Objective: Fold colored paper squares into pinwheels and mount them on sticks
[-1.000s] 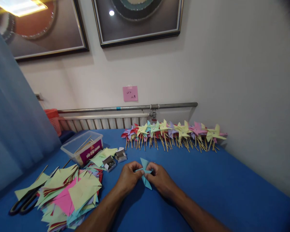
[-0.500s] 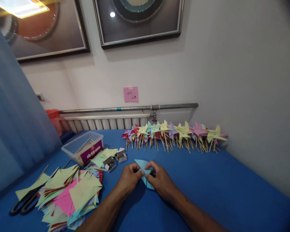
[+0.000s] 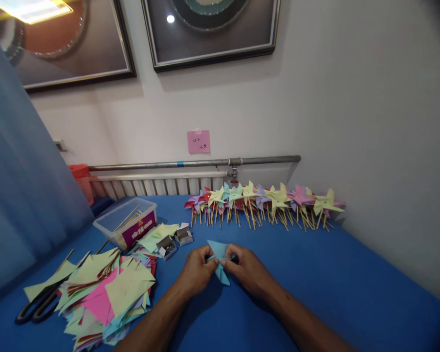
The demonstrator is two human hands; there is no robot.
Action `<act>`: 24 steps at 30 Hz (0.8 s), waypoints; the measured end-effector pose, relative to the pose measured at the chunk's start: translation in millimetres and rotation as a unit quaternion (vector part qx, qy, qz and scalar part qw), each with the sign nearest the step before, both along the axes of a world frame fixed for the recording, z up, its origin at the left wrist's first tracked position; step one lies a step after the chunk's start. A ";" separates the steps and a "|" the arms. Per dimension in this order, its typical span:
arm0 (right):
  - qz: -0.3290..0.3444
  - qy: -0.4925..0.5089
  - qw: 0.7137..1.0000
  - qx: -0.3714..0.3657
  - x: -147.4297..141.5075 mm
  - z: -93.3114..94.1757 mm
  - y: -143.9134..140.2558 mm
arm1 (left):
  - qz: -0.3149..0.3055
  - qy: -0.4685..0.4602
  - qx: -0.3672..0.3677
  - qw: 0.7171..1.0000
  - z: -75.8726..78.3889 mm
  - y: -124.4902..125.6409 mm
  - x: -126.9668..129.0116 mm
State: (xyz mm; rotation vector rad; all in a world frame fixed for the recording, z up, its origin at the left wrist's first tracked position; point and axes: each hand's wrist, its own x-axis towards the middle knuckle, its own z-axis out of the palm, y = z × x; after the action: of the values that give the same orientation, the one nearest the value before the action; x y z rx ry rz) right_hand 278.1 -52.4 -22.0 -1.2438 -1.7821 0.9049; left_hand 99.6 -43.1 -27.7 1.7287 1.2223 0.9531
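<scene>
Low in the middle of the frame, the left hand (image 3: 196, 270) and the right hand (image 3: 250, 272) are both pinching a light blue paper pinwheel (image 3: 219, 258) between their fingertips, just above the blue counter (image 3: 315, 283). A heap of cut coloured paper squares (image 3: 106, 293) is lying at lower left, and a row of finished pinwheels (image 3: 264, 204) is standing along the wall at centre.

A pink note (image 3: 198, 141) is stuck on the wall at the middle of the frame; dark handwritten marks are seen on it, but they are too small to be read. A dark red label (image 3: 138, 228) with pale print is carried on the clear plastic box (image 3: 112, 225) at centre left; its characters cannot be made out.
</scene>
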 end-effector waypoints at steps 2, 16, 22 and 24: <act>-0.006 0.043 0.999 -0.027 -1.0 -3.6 1.8 | -0.005 -0.022 -0.014 1.000 -1.5 1.8 0.3; -0.008 0.307 0.948 -0.088 -21.5 -23.2 7.2 | 0.036 -0.181 -0.030 0.982 2.5 1.1 7.0; -0.060 0.331 0.940 -0.059 -16.3 -17.8 7.1 | 0.026 -0.186 -0.063 0.980 -0.2 1.0 11.5; -0.064 0.330 0.940 -0.057 -14.1 -17.4 8.2 | 0.027 -0.182 -0.067 0.981 -3.3 2.5 11.3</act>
State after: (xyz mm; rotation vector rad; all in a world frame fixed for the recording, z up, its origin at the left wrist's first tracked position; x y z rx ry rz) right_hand 264.1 -44.2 -39.4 -0.9515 -1.1182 1.1883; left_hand 110.9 -40.7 -31.0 1.3487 1.0687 1.1345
